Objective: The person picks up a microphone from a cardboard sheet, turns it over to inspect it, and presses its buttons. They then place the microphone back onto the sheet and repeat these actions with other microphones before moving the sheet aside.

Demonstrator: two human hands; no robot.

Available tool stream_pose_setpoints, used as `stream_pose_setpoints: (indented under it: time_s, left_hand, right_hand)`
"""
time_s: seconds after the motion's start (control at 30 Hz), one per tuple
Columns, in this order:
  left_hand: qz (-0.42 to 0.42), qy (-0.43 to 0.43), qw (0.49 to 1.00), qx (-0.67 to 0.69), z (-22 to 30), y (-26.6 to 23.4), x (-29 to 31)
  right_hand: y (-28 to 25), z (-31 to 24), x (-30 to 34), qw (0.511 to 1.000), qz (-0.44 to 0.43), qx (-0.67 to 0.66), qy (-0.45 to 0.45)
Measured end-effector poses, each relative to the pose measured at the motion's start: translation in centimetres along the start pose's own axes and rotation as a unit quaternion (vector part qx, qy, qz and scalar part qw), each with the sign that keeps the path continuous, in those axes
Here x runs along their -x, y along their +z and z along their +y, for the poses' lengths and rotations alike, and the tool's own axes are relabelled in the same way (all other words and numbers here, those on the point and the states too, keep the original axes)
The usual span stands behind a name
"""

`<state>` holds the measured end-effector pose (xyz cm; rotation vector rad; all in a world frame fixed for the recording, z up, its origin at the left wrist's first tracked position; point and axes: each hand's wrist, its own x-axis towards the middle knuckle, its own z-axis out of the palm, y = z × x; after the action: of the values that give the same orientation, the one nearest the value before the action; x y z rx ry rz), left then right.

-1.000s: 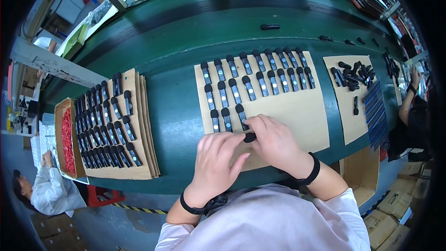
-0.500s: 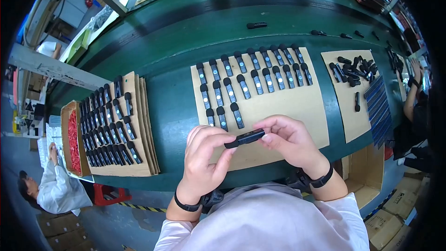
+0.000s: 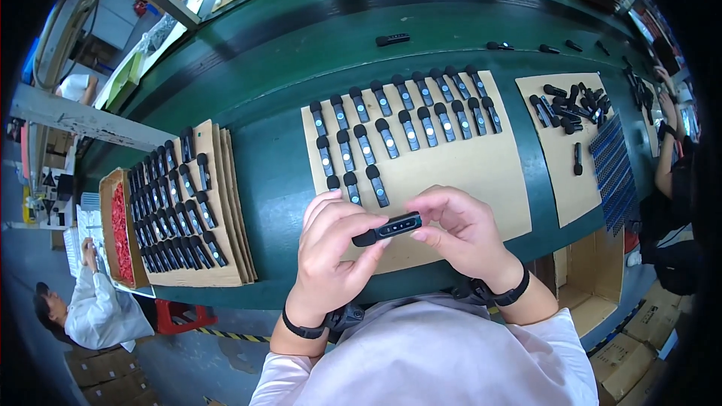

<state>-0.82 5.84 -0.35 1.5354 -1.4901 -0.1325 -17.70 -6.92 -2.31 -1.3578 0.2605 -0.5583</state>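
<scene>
A small black microphone with a foam tip is tilted slightly between my hands, its face with a row of small marks turned up. My left hand is closed on the foam-tip side, pinching it between thumb and fingers. Around the other end, the thumb and fingers of my right hand are apart; no firm grip shows there. Below the hands lies a cardboard sheet bearing rows of similar microphones, each with a round pale mark. The nearest row is partly hidden by my left hand.
Left stand stacked cardboard sheets with more microphones, beside a box of red pieces. At right, another sheet holds loose microphones and a blue perforated rack. A lone microphone lies farther back. People work at both sides.
The microphone has been turned so its marked face shows, and has shifted slightly left. My right thumb and fingers have loosened from its end. The view has shifted slightly.
</scene>
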Motion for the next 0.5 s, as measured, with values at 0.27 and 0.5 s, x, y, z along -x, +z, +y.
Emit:
stream_pose_setpoints:
  time_s: [0.27,0.5]
  left_hand:
    - [-0.020,-0.017,0.999,-0.035,-0.4,0.0,0.5]
    - [0.007,-0.108,0.991,-0.080,-2.7,-0.9,3.0]
  right_hand:
    - [0.0,0.5,-0.6,0.991,0.046,-0.102,0.071]
    - [-2.1,1.6,-2.0,0.904,0.018,0.420,-0.081]
